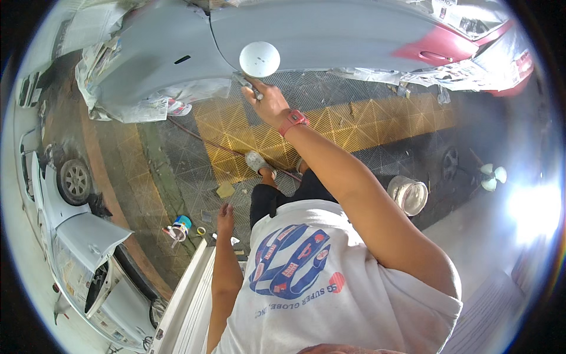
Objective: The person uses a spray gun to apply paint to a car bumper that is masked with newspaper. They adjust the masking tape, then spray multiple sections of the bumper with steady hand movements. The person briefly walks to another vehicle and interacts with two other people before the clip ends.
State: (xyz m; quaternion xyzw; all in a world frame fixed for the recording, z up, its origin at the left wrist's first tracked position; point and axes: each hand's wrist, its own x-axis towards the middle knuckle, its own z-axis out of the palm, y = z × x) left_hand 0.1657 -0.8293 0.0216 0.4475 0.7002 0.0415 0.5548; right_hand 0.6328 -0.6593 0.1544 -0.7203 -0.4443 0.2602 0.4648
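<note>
My right hand [270,103], a red watch on its wrist, is closed around the handle of a spray gun [251,86]. A round white cup [259,58] sits on top of the gun. My right arm is stretched forward, and the gun is beside the lower part of a matte grey car body [312,38]. The cup hides part of that panel and the nozzle cannot be made out. My left hand [225,218] hangs low at my side with nothing visible in it; its fingers are foreshortened and seem loosely extended.
Masking newspaper [150,109] lines the car's lower edge. A thin hose [197,137] crosses the floor grating [318,127] by my feet. Behind me to the right stands a bucket [408,196]; a can [181,225] is at left. Another car [88,239] stands far left.
</note>
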